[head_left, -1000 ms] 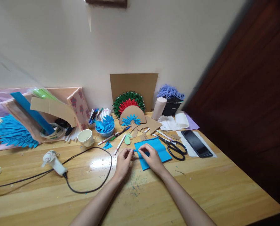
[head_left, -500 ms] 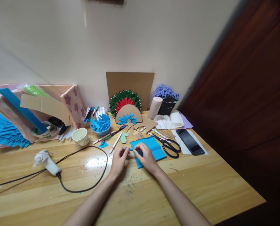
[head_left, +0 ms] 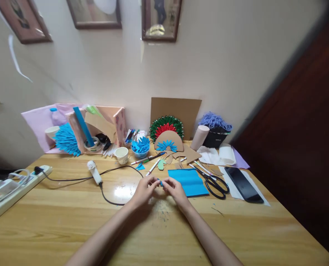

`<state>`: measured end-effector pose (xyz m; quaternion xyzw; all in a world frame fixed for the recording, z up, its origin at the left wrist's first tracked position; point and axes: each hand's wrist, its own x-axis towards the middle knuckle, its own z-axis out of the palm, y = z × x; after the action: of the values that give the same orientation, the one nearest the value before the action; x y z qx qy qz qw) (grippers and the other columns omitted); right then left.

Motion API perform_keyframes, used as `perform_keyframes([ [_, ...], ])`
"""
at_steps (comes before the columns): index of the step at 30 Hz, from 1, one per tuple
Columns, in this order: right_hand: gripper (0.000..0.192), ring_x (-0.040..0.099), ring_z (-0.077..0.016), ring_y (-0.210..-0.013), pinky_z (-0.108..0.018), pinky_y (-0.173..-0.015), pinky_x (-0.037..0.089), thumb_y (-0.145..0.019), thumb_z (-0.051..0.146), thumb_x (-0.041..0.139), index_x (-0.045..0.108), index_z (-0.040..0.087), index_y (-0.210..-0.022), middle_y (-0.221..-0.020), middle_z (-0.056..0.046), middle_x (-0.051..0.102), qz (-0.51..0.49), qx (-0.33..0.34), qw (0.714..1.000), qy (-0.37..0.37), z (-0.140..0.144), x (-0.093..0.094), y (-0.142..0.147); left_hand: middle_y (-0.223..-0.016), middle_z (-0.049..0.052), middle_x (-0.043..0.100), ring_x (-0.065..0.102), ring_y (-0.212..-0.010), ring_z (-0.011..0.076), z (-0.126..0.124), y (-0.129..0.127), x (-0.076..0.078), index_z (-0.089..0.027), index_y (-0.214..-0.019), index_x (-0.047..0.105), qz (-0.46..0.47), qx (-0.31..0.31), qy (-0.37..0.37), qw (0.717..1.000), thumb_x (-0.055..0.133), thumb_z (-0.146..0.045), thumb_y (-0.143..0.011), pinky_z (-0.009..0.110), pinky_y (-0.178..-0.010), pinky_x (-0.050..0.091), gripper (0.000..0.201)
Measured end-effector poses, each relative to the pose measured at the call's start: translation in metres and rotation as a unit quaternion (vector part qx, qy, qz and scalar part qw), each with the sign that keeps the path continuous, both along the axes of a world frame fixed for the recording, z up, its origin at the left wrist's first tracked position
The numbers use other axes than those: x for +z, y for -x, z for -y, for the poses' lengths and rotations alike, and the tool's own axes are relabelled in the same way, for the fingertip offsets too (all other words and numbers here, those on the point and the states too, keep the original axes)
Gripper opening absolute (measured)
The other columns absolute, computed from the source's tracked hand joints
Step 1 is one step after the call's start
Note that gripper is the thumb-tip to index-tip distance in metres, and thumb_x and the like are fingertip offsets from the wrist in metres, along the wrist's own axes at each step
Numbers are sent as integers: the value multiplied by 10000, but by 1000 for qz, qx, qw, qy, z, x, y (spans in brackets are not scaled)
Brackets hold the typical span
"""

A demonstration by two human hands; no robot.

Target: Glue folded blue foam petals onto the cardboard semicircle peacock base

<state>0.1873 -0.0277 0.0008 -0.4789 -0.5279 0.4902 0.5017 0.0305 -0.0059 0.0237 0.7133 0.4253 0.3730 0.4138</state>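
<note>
Left hand [head_left: 144, 189] and right hand [head_left: 175, 189] meeting over wooden tabletop [head_left: 70, 221], fingers pinched shut on tiny blue paper scrap [head_left: 160, 182] between them. Flat blue paper sheet [head_left: 190, 181] at 2 o'clock of right hand, black-handled scissors [head_left: 215, 183] just beyond it.

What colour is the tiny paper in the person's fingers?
Blue. The small paper piece sits pinched between both hands in the head view.

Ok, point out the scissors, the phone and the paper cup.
scissors [head_left: 214, 183]: head view, on the black handle loops.
phone [head_left: 243, 179]: head view, middle of its dark screen.
paper cup [head_left: 122, 155]: head view, on its outer wall.
</note>
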Motion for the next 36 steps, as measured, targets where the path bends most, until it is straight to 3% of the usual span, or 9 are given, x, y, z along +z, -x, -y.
perform_keyframes([
  [3,293,504,-119,-584,-234,-572,395,-731,436,611,579,146,-709,-612,11,540,-3,16,1000,-9,1,1,14,-688,22,607,533,-669,140,10,17,4,-151,-686,602,-17,9,-15,1000,488,-351,-804,236,-632,393,259],
  [10,326,485,-109,-540,-237,-539,385,-669,459,660,580,145,-705,-607,7,548,-17,133,990,33,-1,15,59,-689,11,606,533,-659,129,25,69,14,-151,-701,599,-43,25,-31,998,474,-355,-811,227,-626,390,264],
  [17,366,475,-104,-507,-231,-512,377,-596,486,702,577,146,-642,-537,27,523,-15,170,984,59,-5,26,110,-677,9,588,533,-676,136,32,122,13,-156,-690,591,-43,53,-29,997,487,-386,-801,231,-621,399,276],
  [24,365,464,-98,-487,-229,-505,390,-612,498,679,549,158,-635,-505,44,505,-36,213,975,57,-18,17,173,-709,21,589,542,-684,145,37,160,-11,-144,-741,584,84,177,40,980,523,-435,-767,230,-622,409,298],
  [28,336,496,-110,-513,-248,-534,424,-631,469,667,556,156,-678,-577,19,553,-28,243,969,42,-27,14,193,-657,2,575,524,-642,131,43,189,-15,-148,-698,583,106,238,36,965,542,-430,-752,225,-616,402,290],
  [32,333,541,-148,-640,-280,-605,453,-685,438,618,558,152,-846,-797,-50,597,63,153,985,-39,-43,8,207,-637,5,587,526,-622,131,37,233,-10,-155,-678,605,82,335,7,939,575,-427,-718,228,-602,409,277],
  [34,397,548,-171,-718,-298,-656,449,-679,419,624,538,149,-957,-912,-83,580,134,114,980,-89,-53,4,220,-611,6,581,522,-604,132,23,254,-7,-153,-660,605,81,385,-18,919,595,-433,-691,232,-588,406,281],
  [36,447,549,-201,-801,-314,-715,430,-673,398,626,528,138,-1024,-948,-102,572,201,118,966,-115,-64,0,237,-604,13,588,532,-611,137,3,269,-6,-147,-643,597,100,422,-35,900,613,-443,-656,241,-607,415,297],
])
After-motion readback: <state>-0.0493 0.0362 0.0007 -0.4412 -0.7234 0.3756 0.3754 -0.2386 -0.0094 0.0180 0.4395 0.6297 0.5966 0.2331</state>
